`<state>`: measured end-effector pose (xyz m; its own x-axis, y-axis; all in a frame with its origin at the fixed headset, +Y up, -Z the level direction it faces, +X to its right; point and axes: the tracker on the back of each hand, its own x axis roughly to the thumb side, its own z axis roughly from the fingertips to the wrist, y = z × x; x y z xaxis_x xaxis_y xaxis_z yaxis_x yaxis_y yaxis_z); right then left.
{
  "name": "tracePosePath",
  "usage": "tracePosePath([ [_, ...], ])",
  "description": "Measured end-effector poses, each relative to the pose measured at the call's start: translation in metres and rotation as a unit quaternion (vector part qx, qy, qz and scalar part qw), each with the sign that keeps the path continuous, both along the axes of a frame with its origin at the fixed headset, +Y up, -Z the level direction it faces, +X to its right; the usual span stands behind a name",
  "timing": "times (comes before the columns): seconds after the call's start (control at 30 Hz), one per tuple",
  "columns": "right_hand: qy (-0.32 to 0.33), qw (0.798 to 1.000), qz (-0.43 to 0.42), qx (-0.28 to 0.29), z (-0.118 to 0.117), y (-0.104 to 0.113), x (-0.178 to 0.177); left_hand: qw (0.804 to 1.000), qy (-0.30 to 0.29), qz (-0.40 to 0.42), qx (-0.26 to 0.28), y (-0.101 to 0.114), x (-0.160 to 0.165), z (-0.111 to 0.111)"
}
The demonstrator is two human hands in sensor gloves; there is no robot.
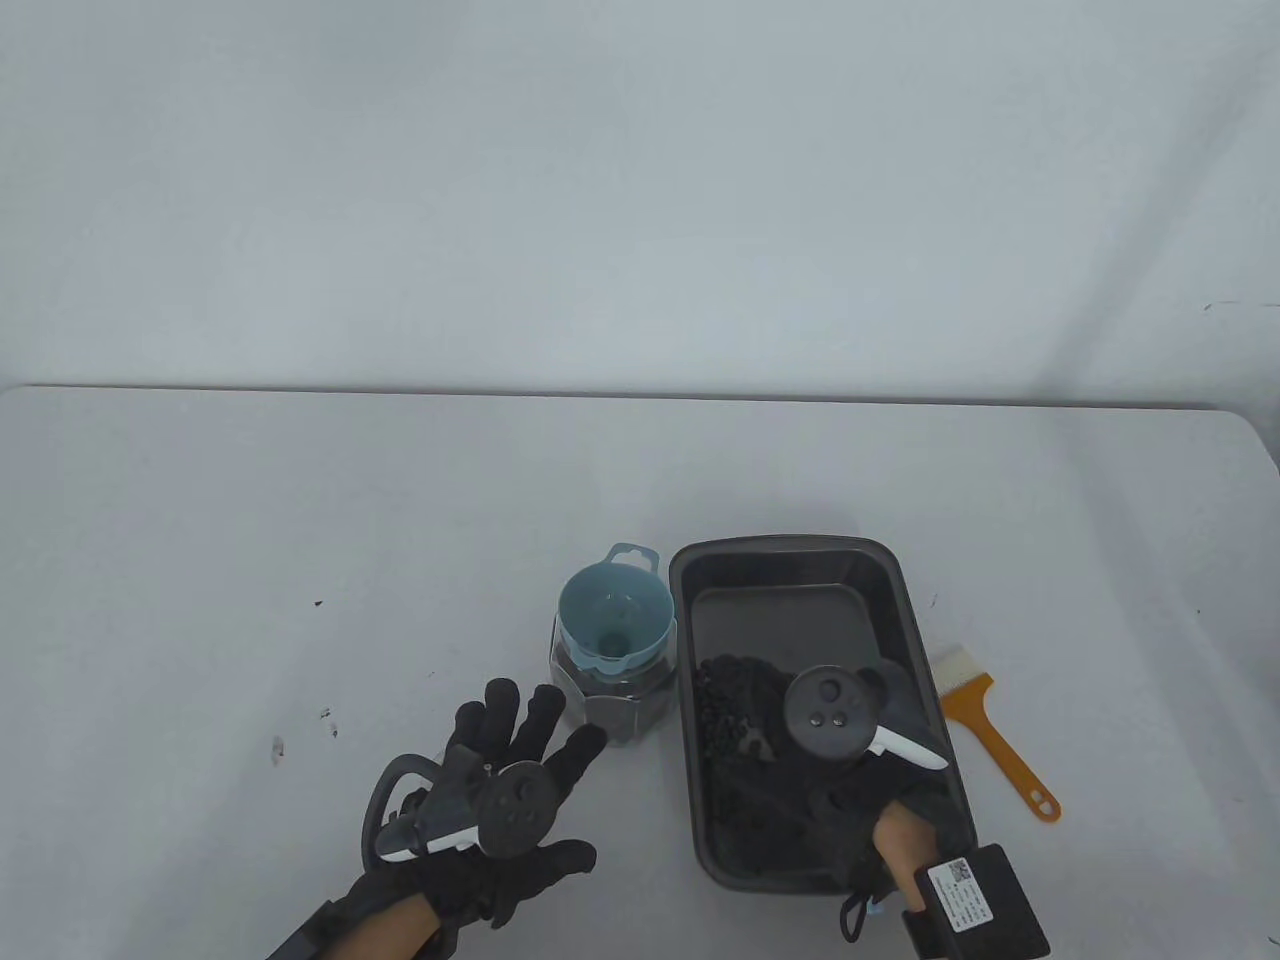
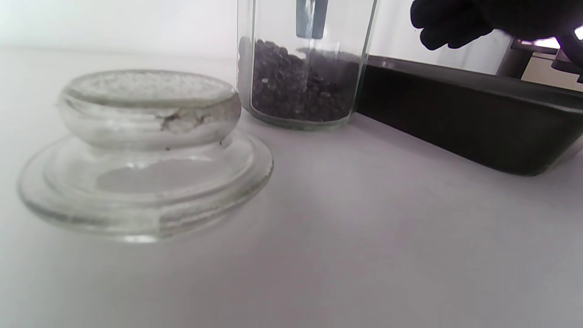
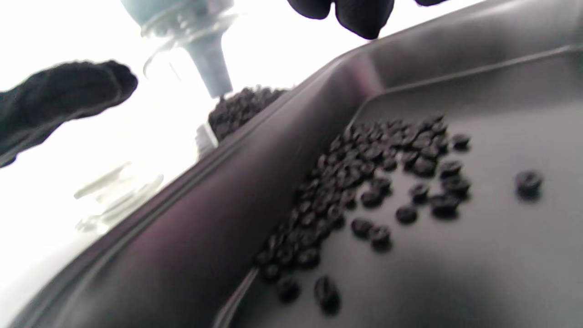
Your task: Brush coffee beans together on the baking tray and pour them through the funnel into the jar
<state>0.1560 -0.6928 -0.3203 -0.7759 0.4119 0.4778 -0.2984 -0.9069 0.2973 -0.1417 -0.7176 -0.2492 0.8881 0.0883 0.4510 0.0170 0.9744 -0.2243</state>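
- There, a white table (image 1: 300, 520) fills the lower half of the table view.
- The dark baking tray (image 1: 790, 570) lies lower right of centre, coffee beans (image 1: 725, 695) gathered along its left inner side; the right wrist view shows them (image 3: 364, 182) heaped against that wall.
- The right hand (image 1: 850, 780) is inside the tray's near end, largely hidden under its tracker, so I cannot tell how its fingers lie.
- The left hand (image 1: 500, 790) sits at lower centre-left, fingers spread and straight, holding nothing, tips just beside the jar.
- The glass jar (image 1: 612, 700) stands against the tray's left side, partly filled with beans (image 2: 296, 86).
- A blue funnel (image 1: 613, 620) sits in the jar's mouth.
- A glass lid (image 2: 145, 155) rests on the table at the left of the left wrist view.
- An orange-handled brush (image 1: 990, 720) lies just right of the tray.
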Motion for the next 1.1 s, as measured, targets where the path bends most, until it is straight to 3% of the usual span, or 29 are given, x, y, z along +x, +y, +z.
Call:
tracePosePath([
  [0.3, -0.112, 0.992, 0.023, 0.056, -0.013, 0.015, 0.048, 1.000, 0.001, 0.001, 0.010, 0.001, 0.000, 0.000],
  [0.5, -0.209, 0.973, 0.046, 0.088, -0.020, 0.019, 0.094, 1.000, -0.001, 0.004, 0.000, -0.001, 0.000, 0.000],
  [0.87, -0.388, 0.920, 0.038, 0.034, -0.026, -0.003, 0.178, 1.000, -0.001, 0.009, -0.006, -0.001, 0.000, 0.001],
  [0.97, -0.405, 0.914, 0.036, 0.001, -0.028, -0.014, 0.185, 1.000, -0.001, 0.008, -0.009, -0.001, 0.000, 0.001],
  [1.1, -0.431, 0.895, 0.103, -0.051, -0.032, -0.028, 0.189, 1.000, 0.000, 0.009, -0.011, -0.001, -0.001, 0.001],
])
